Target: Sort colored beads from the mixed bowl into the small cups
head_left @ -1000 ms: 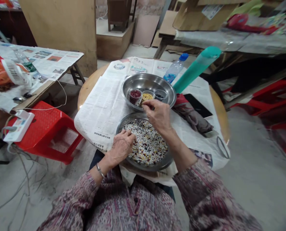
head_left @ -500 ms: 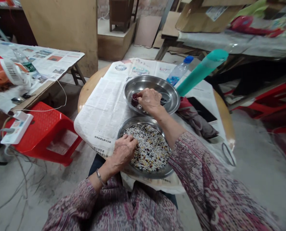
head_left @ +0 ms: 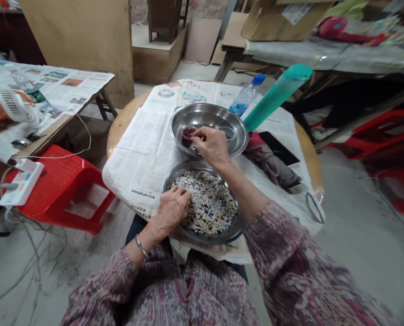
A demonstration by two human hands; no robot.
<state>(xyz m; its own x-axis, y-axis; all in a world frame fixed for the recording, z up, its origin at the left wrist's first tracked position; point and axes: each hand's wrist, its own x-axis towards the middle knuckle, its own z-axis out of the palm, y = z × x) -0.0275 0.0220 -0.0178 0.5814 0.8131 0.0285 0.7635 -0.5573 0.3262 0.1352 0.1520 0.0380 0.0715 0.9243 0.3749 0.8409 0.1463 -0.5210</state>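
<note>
Right hand (head_left: 213,144) has moved left over the past second, now at the red-bean cup (head_left: 188,132) in the far bowl (head_left: 207,115): sorting looks switched to red. Its fingers pinch together; contents unclear. Left hand (head_left: 173,209) stays at near bowl's (head_left: 218,238) left side, fingers curled over mixed grains (head_left: 205,203), grip unclear.

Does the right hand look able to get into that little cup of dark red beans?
Probably yes: the right hand is at the near right edge of the cup of dark red beans, whose top looks uncovered.
</note>
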